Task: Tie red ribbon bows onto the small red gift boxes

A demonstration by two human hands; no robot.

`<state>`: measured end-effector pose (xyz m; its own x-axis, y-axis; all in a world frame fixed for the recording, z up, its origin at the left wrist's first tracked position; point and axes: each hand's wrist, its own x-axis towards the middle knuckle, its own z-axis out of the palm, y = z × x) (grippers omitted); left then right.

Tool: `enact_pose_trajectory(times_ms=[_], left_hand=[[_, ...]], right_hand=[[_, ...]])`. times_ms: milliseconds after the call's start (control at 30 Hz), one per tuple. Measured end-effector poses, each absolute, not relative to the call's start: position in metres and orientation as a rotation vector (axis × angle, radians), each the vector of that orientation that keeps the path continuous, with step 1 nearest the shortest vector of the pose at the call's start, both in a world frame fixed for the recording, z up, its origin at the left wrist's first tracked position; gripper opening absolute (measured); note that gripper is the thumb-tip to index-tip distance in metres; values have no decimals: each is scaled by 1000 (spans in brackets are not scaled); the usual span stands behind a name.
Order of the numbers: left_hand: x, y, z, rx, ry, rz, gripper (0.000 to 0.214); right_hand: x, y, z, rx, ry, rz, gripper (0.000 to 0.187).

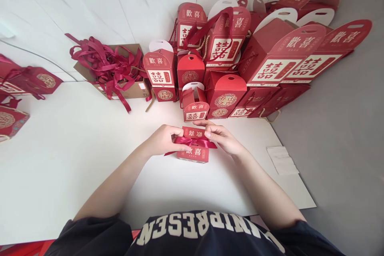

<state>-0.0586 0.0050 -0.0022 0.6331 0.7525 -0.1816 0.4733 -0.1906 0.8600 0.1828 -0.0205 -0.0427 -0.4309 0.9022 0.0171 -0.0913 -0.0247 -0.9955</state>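
My left hand [162, 140] and right hand [223, 138] pinch a crimson satin ribbon [195, 142] around a red gift box [192, 155] on the white tabletop [75, 156]; the knot seems loose, and a slackened grip could let it slip.

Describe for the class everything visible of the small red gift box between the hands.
This small red card gift box sits on a white table, printed with pale Chinese characters. A glossy crimson ribbon crosses its middle in a bow, one tail trailing left. The left hand and right hand hold it at the bow.
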Motion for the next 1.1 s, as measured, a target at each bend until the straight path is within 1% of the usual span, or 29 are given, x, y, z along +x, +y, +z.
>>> enact_pose_trajectory(times_ms=[100,200,267,333,600,800,933,1000,1100], left_hand=[[-60,6,-1,1891,1001,321,41],[-58,4,3,2069,1055,562,33],[-53,1,3,2178,1048,723,22],[-47,-4,1,2227,1044,779,16],[-32,-14,-12,2166,1018,662,7],[-37,-12,-5,2139,937,540,7],[-50,-5,8,2089,841,513,21],[-59,0,13,2090,791,505,26],[-68,7,17,2092,688,433,23]], right_hand=[[184,-20,-43,-886,-1478,1554,42],[184,-20,-40,-867,-1515,1508,39],[184,-21,-36,-847,-1556,1484,36],[183,-21,-33,-817,-1597,1475,35],[177,-20,-37,-813,-1546,1453,41],[175,-16,-48,-861,-1493,1471,35],[181,-14,-52,-933,-1507,1448,25],[184,-16,-48,-957,-1521,1361,23],[188,-25,-32,-999,-1563,1057,16]])
